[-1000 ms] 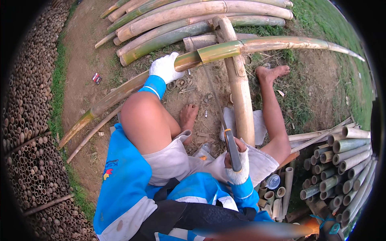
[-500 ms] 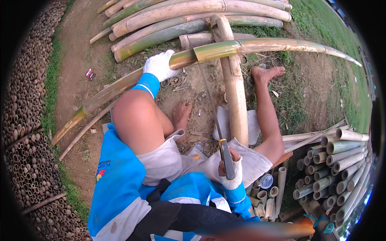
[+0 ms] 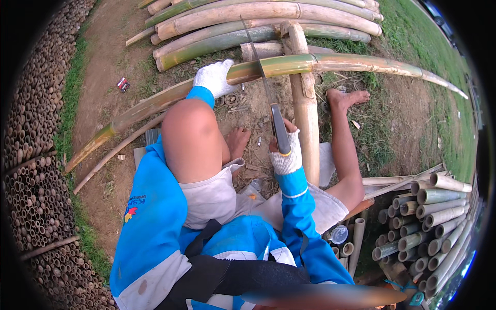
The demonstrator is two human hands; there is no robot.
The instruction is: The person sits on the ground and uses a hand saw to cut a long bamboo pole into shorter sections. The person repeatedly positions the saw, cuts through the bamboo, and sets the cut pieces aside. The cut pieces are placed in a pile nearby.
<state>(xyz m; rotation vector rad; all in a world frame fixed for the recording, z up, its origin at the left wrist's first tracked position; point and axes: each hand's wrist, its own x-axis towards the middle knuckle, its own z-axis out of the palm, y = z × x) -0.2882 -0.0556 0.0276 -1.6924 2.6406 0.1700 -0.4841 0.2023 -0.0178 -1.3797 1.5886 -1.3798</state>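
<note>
Outdoors, over dirt [image 3: 101, 77] edged by grass [image 3: 66, 111] and bamboo stacks [image 3: 39, 212], the left hand [image 3: 213, 79] clasps a bamboo pole [image 3: 289, 64], the right hand [image 3: 287, 154] a handsaw [image 3: 279, 129].

My saw [image 3: 276, 118] has a dark, yellow-trimmed handle; its narrow blade crosses my bamboo pole [image 3: 287, 65], which lies crosswise before me, green-brown, glossy, bowed.

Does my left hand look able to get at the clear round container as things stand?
Probably not: your left hand holds the bamboo pole, and your right hand, gripping the saw, lies between it and the container.
</note>
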